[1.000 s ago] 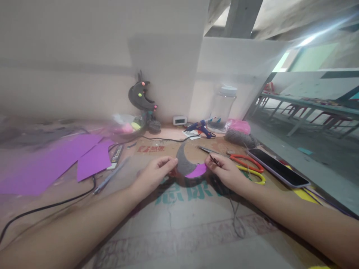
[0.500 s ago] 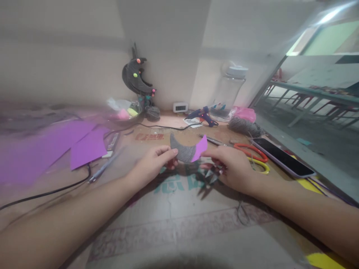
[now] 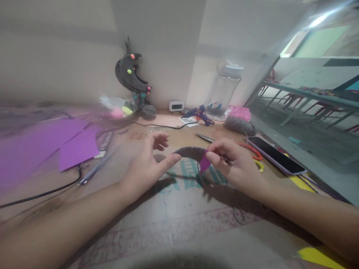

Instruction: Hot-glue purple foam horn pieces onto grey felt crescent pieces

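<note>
A crescent [image 3: 192, 152] spans the gap between my hands, wrapped in grey yarn except for a bare purple end [image 3: 204, 163]. My right hand [image 3: 232, 160] pinches it at that purple end, thumb against the paper. Something metallic, probably the small scissors seen earlier, shows between the fingers of the same hand, mostly hidden. Near the other tip of the crescent, my left hand [image 3: 150, 160] has thumb and fingers spread, holding nothing. A loop of yarn hangs by the purple end.
Purple paper sheets [image 3: 80, 149] and a pen [image 3: 94, 172] lie left. Behind stand a glue gun [image 3: 199, 115], a small clock [image 3: 176, 106], a bottle [image 3: 224, 89] and a dark decorated crescent [image 3: 127, 74]. Grey yarn [image 3: 239, 125], orange-handled scissors [image 3: 254, 151] and a phone [image 3: 276, 155] lie right.
My left hand has let go of the crescent and opened. My right hand now pinches the purple end, and the crescent has flipped so that its curve arches upward.
</note>
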### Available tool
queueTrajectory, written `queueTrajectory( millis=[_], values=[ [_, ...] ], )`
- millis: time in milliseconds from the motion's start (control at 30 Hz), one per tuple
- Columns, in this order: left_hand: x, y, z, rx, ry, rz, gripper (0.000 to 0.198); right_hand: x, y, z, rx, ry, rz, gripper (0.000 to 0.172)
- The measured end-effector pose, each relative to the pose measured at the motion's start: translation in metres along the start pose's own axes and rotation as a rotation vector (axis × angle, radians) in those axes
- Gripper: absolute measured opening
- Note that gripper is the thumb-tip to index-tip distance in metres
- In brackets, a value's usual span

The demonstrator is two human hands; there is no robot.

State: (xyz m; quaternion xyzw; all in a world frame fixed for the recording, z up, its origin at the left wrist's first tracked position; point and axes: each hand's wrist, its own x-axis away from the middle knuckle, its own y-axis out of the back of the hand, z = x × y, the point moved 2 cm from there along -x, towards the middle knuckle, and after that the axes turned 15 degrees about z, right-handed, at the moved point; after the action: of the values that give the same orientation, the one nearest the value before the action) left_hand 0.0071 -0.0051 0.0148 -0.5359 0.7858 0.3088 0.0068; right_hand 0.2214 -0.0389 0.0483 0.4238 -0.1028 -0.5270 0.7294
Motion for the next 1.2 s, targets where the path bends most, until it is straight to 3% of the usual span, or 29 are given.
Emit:
queueTrajectory(
  millis=[167, 367, 467, 633, 867, 1200],
  values=[
    [0.0, -0.005, -0.009, -0.131, 0.076, 0.244, 0.025, -0.006, -0.015, -0.009, -0.343, -0.23, 0.208, 0.018],
    [0.001, -0.008, -0.011, -0.072, 0.157, 0.354, 0.026, -0.004, -0.023, -0.01, -0.478, -0.245, 0.292, 0.022],
    [0.002, -0.008, -0.012, -0.038, 0.207, 0.371, 0.029, -0.002, -0.02, -0.015, -0.369, -0.188, 0.277, 0.022],
    [0.001, -0.008, -0.012, -0.033, 0.255, 0.411, 0.029, -0.002, -0.005, -0.032, 0.085, 0.064, 0.151, 0.032],
    [0.001, -0.01, -0.005, 0.005, 0.242, 0.452, 0.03, -0.005, -0.008, -0.032, 0.483, 0.265, 0.149, 0.035],
    [0.001, -0.009, -0.011, -0.078, 0.187, 0.442, 0.028, -0.006, -0.008, -0.03, 0.592, 0.334, 0.138, 0.038]
  ],
)
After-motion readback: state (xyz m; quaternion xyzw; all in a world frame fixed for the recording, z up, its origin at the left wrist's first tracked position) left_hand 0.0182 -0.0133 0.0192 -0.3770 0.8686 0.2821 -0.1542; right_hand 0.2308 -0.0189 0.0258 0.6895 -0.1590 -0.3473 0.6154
